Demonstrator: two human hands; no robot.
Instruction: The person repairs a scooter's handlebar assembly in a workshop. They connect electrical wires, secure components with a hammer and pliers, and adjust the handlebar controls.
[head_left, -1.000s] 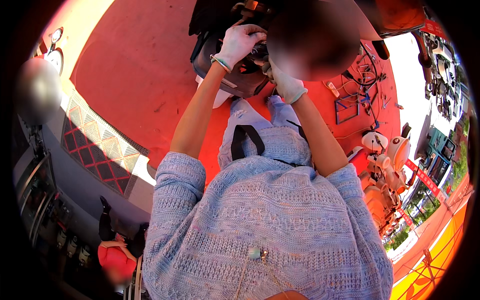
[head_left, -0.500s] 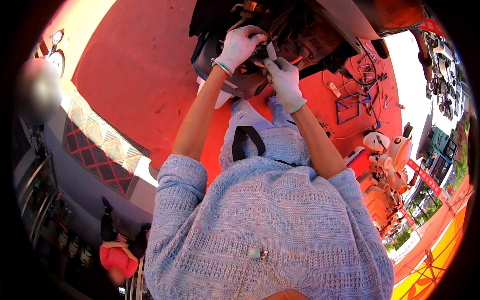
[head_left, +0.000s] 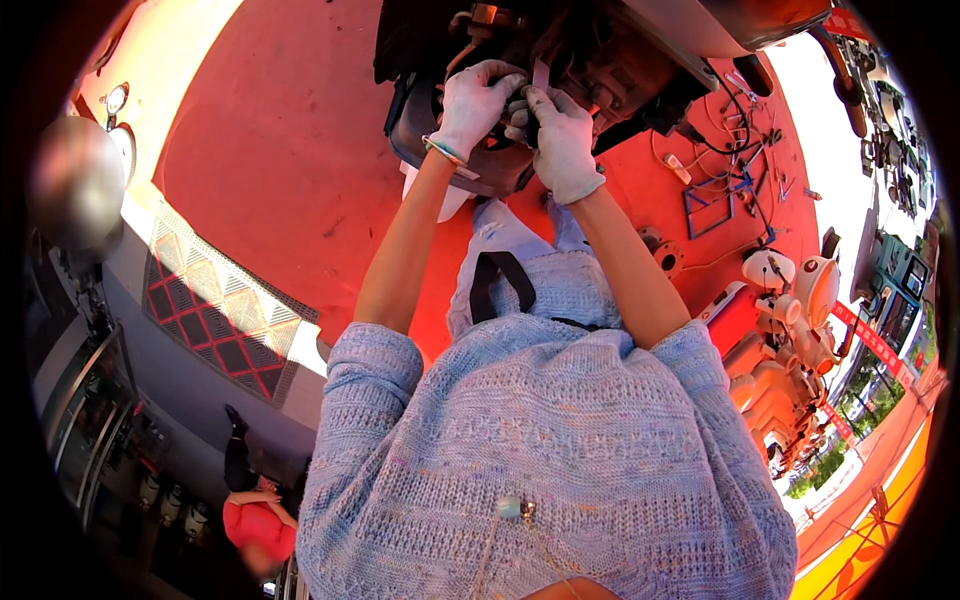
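Note:
In white gloves, both my hands work close together at the open underside of a vehicle, among dark engine parts [head_left: 615, 75]. My left hand [head_left: 475, 108] has its fingers pinched together near cables; whatever they hold is hidden. My right hand [head_left: 568, 145] is closed round a slim tool with a dark handle and a flat, pale, blade-like end [head_left: 541, 74] pointing up and away from me. The fingertips of both hands nearly meet. Just below them is a dark rounded housing [head_left: 420, 130].
A red floor [head_left: 290, 130] spreads around me. On the right lie a blue metal frame [head_left: 708, 207], cables and scattered tools. Parked orange-and-white scooters [head_left: 785, 345] stand further right. A seated person in red [head_left: 258, 520] is at the lower left, by a patterned mat [head_left: 215, 310].
My right hand has moved slightly up and left, turning more back-of-hand upward, and the pale end has shifted up toward the engine parts. My left hand stays pinched in nearly the same place.

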